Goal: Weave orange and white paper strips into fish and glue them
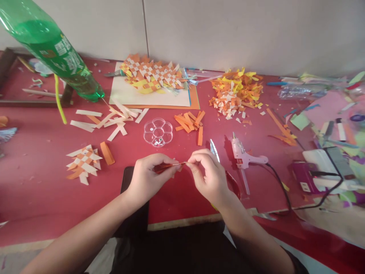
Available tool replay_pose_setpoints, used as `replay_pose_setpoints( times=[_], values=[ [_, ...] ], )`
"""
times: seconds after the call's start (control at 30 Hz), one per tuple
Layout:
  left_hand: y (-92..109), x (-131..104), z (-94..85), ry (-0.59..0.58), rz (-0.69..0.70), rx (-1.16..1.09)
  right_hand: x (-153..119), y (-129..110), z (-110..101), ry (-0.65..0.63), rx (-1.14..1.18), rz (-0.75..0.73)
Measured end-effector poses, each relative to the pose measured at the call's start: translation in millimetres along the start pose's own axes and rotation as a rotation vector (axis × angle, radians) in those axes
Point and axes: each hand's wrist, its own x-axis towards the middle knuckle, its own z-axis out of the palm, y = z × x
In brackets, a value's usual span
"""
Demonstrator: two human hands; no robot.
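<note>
Left hand: pinches a thin paper piece (183,163) between thumb and fingertips; the hand (151,173) is over the near part of the worktop (176,209).
Right hand: grips the same piece at its other side, thumb against curled fingers; this hand (209,175) is just beside the left.
Held piece: flat, orange, seen almost edge-on between the two hands, so its full shape is hidden.
Woven fish: orange and cream paper fish (84,161), checkered, with pointed strip ends; beside it, a curved orange paper band (107,153).
Palette: clear plastic flower-shaped tray (158,132) with rounded compartments; small googly eyes (159,142) in the nearest one.
Loose strips: flat, straight-edged cream strips (118,121) overlapping at left; short orange strips (188,121) right of the palette.
Finished weave: checkered fish pile (154,74) in orange, white and yellow, on a smooth pale sheet (121,97).
Clippings: ragged yellow, orange and white heap (236,91) by the wall.
Glue gun: pale pink plastic, metal nozzle; the gun (242,152) lies right of a pointed metal blade (215,149).
Bottle: glossy, translucent green plastic bottle (57,53), tilted in view.
Worktop surface: smooth, red.
</note>
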Motion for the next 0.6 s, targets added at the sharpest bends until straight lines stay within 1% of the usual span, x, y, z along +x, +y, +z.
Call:
replay_pose_setpoints(
  times=[0.07, 0.1, 0.17, 0.2, 0.23, 0.27, 0.33, 0.37, 0.43, 0.53, 0.6],
  values=[
    [-1, 1, -0.1, 0.002, -0.048, -0.058, 0, 11, -11, 0.038, -0.058, 0.020],
    [-2, 2, -0.4, 0.009, -0.069, -0.084, -1, 21, -22, 0.068, -0.108, 0.049],
    [-1, 3, -1.4, 0.029, -0.106, -0.137, -6, 46, -51, 0.097, -0.342, 0.167],
    [-1, 4, -2.1, 0.036, -0.120, -0.167, -12, 60, -68, 0.083, -0.447, 0.268],
    [-1, 4, -2.6, 0.039, -0.133, -0.198, -19, 74, -85, 0.026, -0.554, 0.348],
    [-1, 5, -3.0, 0.037, -0.144, -0.230, -26, 88, -100, -0.050, -0.674, 0.390],
    [-2, 5, -3.2, 0.021, -0.163, -0.293, -42, 110, -123, -0.101, -0.713, 0.414],
    [-2, 6, -3.0, 0.011, -0.170, -0.320, -49, 119, -130, -0.136, -0.711, 0.411],
    [-3, 6, -2.3, -0.005, -0.185, -0.363, -57, 130, -134, -0.177, -0.689, 0.398],
    [-3, 7, -1.5, -0.017, -0.202, -0.394, -57, 136, -128, -0.176, -0.669, 0.381],
    [-2, 8, -1.2, -0.016, -0.207, -0.398, -52, 131, -122, -0.154, -0.655, 0.371]
  ],
)
